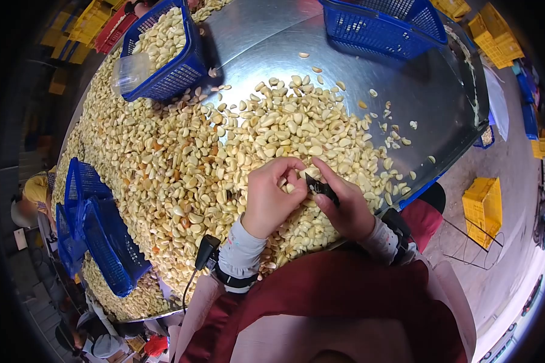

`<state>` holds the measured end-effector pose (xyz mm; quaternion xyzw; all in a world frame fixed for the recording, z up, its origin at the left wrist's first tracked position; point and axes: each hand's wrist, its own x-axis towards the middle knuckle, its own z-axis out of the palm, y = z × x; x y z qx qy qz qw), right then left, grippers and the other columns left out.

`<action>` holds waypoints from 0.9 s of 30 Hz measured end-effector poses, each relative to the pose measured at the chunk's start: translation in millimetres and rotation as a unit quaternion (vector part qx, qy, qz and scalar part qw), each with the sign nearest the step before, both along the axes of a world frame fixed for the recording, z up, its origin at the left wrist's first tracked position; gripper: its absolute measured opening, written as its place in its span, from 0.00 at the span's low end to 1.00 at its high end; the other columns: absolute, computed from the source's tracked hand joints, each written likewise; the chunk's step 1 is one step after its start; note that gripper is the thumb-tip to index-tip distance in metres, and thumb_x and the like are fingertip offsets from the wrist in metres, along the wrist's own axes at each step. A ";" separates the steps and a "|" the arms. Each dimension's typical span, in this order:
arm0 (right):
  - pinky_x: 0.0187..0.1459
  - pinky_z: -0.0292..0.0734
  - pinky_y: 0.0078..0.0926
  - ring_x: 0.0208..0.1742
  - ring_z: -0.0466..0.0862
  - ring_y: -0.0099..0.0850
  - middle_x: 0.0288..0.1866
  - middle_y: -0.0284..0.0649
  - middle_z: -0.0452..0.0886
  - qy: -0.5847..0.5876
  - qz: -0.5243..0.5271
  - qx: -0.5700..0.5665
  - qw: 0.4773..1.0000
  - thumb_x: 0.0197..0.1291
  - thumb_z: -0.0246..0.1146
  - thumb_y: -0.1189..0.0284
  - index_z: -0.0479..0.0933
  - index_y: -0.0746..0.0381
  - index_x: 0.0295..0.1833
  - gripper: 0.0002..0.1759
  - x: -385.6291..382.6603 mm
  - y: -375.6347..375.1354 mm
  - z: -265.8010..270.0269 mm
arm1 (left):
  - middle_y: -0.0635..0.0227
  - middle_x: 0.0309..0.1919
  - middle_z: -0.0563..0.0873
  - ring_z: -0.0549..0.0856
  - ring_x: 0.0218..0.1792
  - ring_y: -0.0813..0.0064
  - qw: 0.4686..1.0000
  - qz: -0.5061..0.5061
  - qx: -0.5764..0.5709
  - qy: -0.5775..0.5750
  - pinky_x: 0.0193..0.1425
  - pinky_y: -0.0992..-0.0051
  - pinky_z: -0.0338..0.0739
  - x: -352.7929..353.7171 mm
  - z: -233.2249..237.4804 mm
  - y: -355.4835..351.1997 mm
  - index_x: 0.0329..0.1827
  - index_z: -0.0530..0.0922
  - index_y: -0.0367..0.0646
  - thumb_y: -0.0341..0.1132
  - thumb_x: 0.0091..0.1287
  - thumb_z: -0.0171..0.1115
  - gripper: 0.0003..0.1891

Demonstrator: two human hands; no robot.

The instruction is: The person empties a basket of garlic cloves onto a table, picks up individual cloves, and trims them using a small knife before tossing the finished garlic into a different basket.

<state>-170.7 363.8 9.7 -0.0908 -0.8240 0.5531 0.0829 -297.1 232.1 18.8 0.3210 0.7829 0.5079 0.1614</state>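
Note:
My left hand [266,198] is closed, thumb and fingers pinched around a pale garlic clove [302,173], partly hidden by the fingertips. Close beside it, my right hand [352,209] grips a small knife [323,189] with a black handle. The knife's tip points at the clove in my left fingers. Beneath both hands spreads a large heap of peeled garlic cloves [184,160], cream to yellowish, a few of them browner.
The heap covers much of a metal table [263,39]. A blue basket [194,60] of cloves with a clear plastic tub [131,74] stands at upper left, another blue basket [381,33] at upper right. Blue baskets [112,242] lie left. A yellow crate [483,209] sits on the floor.

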 end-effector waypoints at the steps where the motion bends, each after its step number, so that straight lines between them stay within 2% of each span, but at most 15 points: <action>1: 0.48 0.77 0.31 0.46 0.83 0.47 0.48 0.54 0.80 0.001 0.000 0.000 1.000 0.64 0.59 0.70 0.59 0.64 0.72 0.32 0.0 -0.7 1.0 | 0.68 0.20 0.79 0.76 0.21 0.77 1.000 0.003 0.019 0.011 0.29 0.79 0.73 1.3 0.9 -0.8 0.37 0.81 0.38 0.23 0.51 0.65 0.10; 4: 0.47 0.78 0.32 0.45 0.84 0.43 0.47 0.51 0.81 -0.004 -0.010 0.080 0.997 0.65 0.57 0.69 0.59 0.64 0.72 0.31 2.3 0.4 1.2 | 0.71 0.20 0.78 0.76 0.23 0.81 0.998 0.027 0.033 -0.054 0.33 0.81 0.73 8.9 -8.5 0.7 0.37 0.81 0.36 0.23 0.51 0.65 0.09; 6: 0.36 0.79 0.27 0.33 0.83 0.32 0.40 0.42 0.81 -0.138 -0.068 -0.237 0.959 0.67 0.54 0.68 0.57 0.64 0.74 0.31 5.2 2.3 -11.7 | 0.75 0.22 0.78 0.75 0.26 0.85 0.993 0.005 0.038 -0.115 0.34 0.84 0.72 12.3 -10.5 2.4 0.39 0.80 0.35 0.22 0.53 0.64 0.10; 7: 0.36 0.79 0.27 0.33 0.83 0.32 0.40 0.42 0.81 -0.133 -0.074 -0.234 0.960 0.67 0.54 0.68 0.57 0.64 0.74 0.31 8.8 7.1 -17.7 | 0.79 0.25 0.78 0.75 0.29 0.88 0.984 -0.016 0.043 -0.174 0.35 0.86 0.72 11.8 -11.0 5.7 0.40 0.80 0.33 0.21 0.54 0.63 0.10; 9: 0.24 0.73 0.19 0.21 0.74 0.21 0.33 0.35 0.76 -0.137 -0.059 -0.483 0.863 0.69 0.49 0.69 0.52 0.63 0.76 0.32 16.8 23.7 -24.6 | 0.78 0.25 0.79 0.74 0.28 0.89 0.982 -0.039 0.061 -0.173 0.33 0.88 0.70 -5.3 -7.4 23.0 0.40 0.79 0.35 0.21 0.56 0.63 0.09; 10: 0.20 0.66 0.13 0.16 0.66 0.18 0.29 0.34 0.72 -0.149 -0.092 -0.468 0.866 0.69 0.46 0.70 0.46 0.62 0.77 0.33 21.8 21.2 -22.2 | 0.78 0.26 0.78 0.74 0.27 0.90 0.974 -0.028 0.049 -0.219 0.32 0.89 0.69 -20.4 2.5 36.2 0.40 0.78 0.36 0.21 0.57 0.64 0.09; 12: 0.21 0.68 0.14 0.17 0.68 0.18 0.29 0.35 0.73 -0.124 -0.100 -0.416 0.895 0.69 0.46 0.73 0.43 0.62 0.78 0.34 33.9 24.7 -23.3 | 0.79 0.24 0.77 0.75 0.29 0.87 0.964 0.014 0.084 -0.252 0.37 0.86 0.71 -49.9 21.8 79.0 0.38 0.79 0.36 0.23 0.56 0.65 0.08; 15: 0.22 0.70 0.15 0.18 0.69 0.17 0.31 0.34 0.73 -0.087 -0.100 -0.373 0.918 0.70 0.47 0.74 0.45 0.62 0.77 0.33 44.6 25.0 -18.8 | 0.71 0.22 0.78 0.75 0.26 0.82 0.978 0.011 0.199 0.061 0.33 0.79 0.71 -110.9 50.6 180.3 0.38 0.79 0.39 0.27 0.56 0.67 0.09; 18: 0.25 0.68 0.12 0.20 0.69 0.14 0.31 0.31 0.73 -0.108 -0.074 -0.322 0.938 0.71 0.47 0.74 0.53 0.62 0.76 0.29 54.3 22.4 -14.8 | 0.60 0.30 0.78 0.81 0.32 0.63 0.937 0.028 0.240 0.251 0.37 0.67 0.75 -146.4 66.1 291.4 0.35 0.77 0.40 0.27 0.52 0.67 0.09; 20: 0.26 0.67 0.12 0.21 0.69 0.14 0.31 0.31 0.73 -0.116 -0.080 -0.328 0.934 0.71 0.47 0.73 0.53 0.61 0.76 0.29 61.3 18.7 -15.0 | 0.61 0.34 0.77 0.81 0.39 0.63 0.949 -0.005 0.138 0.282 0.45 0.67 0.76 -170.8 36.0 351.8 0.37 0.80 0.44 0.32 0.50 0.73 0.13; 21: 0.27 0.67 0.12 0.21 0.68 0.14 0.32 0.31 0.73 -0.122 -0.085 -0.339 0.929 0.71 0.48 0.73 0.53 0.61 0.76 0.29 68.9 14.9 -14.8 | 0.56 0.42 0.79 0.81 0.46 0.59 0.958 -0.065 0.060 0.274 0.54 0.66 0.75 -179.3 11.9 365.1 0.44 0.83 0.48 0.38 0.52 0.74 0.17; 23: 0.31 0.69 0.14 0.25 0.68 0.15 0.32 0.29 0.74 -0.114 -0.110 -0.324 0.933 0.67 0.49 0.77 0.59 0.59 0.74 0.29 67.6 22.2 -14.5 | 0.53 0.49 0.79 0.80 0.54 0.56 0.947 -0.115 -0.036 0.297 0.59 0.65 0.73 -183.0 2.5 376.0 0.54 0.82 0.52 0.48 0.55 0.71 0.23; 24: 0.32 0.69 0.16 0.26 0.69 0.16 0.33 0.29 0.74 -0.098 -0.145 -0.305 0.936 0.66 0.50 0.78 0.60 0.59 0.74 0.29 71.3 21.3 -21.3 | 0.50 0.53 0.79 0.78 0.58 0.54 0.942 -0.205 -0.065 0.258 0.61 0.65 0.72 -178.8 15.8 371.1 0.59 0.80 0.54 0.55 0.57 0.67 0.28; 26: 0.32 0.69 0.17 0.26 0.69 0.17 0.36 0.31 0.74 -0.080 -0.173 -0.208 0.959 0.65 0.50 0.79 0.60 0.60 0.73 0.30 84.0 19.6 -43.9 | 0.56 0.45 0.84 0.83 0.50 0.56 0.881 -0.259 -0.157 0.363 0.55 0.63 0.77 -166.5 31.9 337.0 0.51 0.82 0.51 0.55 0.57 0.67 0.24; 27: 0.31 0.68 0.18 0.25 0.67 0.17 0.34 0.30 0.72 -0.097 -0.194 -0.323 0.921 0.65 0.50 0.80 0.57 0.59 0.75 0.32 79.4 19.5 -29.0 | 0.60 0.42 0.86 0.84 0.47 0.57 0.849 -0.250 -0.187 0.426 0.53 0.62 0.78 -166.5 27.6 318.2 0.47 0.82 0.51 0.54 0.56 0.67 0.22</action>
